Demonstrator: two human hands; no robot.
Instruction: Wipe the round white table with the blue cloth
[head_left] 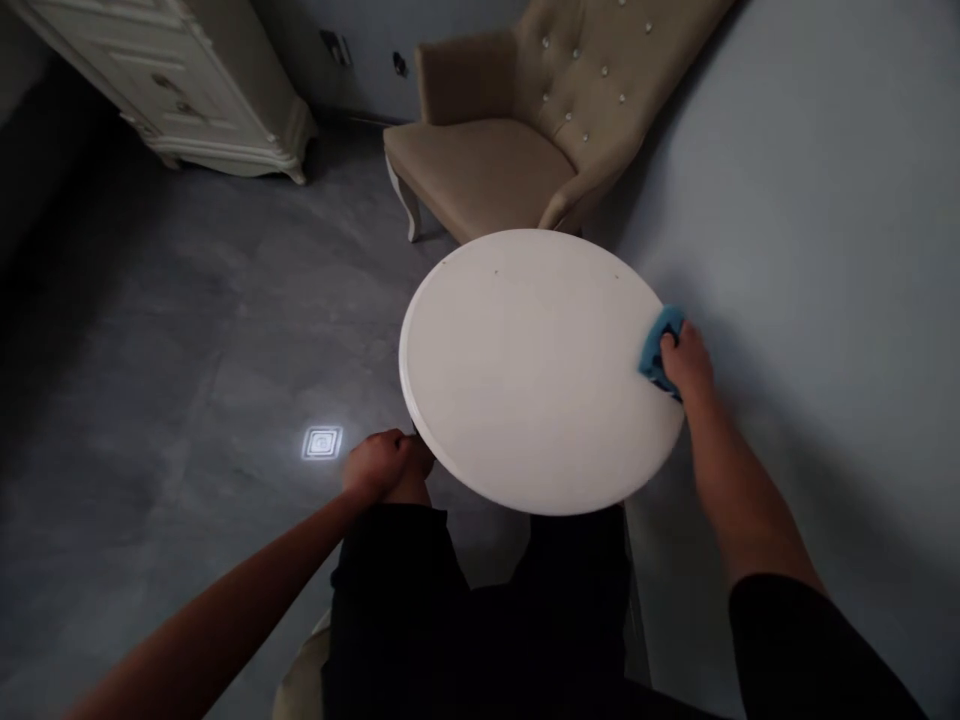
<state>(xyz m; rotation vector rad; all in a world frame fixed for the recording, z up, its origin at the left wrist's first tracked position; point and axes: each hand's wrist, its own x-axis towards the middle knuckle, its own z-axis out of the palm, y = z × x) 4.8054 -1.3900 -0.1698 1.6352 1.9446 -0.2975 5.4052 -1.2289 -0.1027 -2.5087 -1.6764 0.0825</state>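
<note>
A round white tabletop [536,370] stands in front of my knees, with a few small dark specks near its far edge. At its right rim, my right hand [686,360] grips a blue sponge [658,345] with dark markings and presses it on the surface. My left hand [379,462] is closed by my left knee, just beyond the table's lower left edge. Its fingers are partly turned away, so I cannot see whether anything is inside them.
A tan tufted armchair [480,175] stands behind the table. On the right, a pale grey wall [840,250] runs close beside it. A white cabinet [217,90] is at the far left. A bright square light patch [322,442] shows on the grey floor [187,350].
</note>
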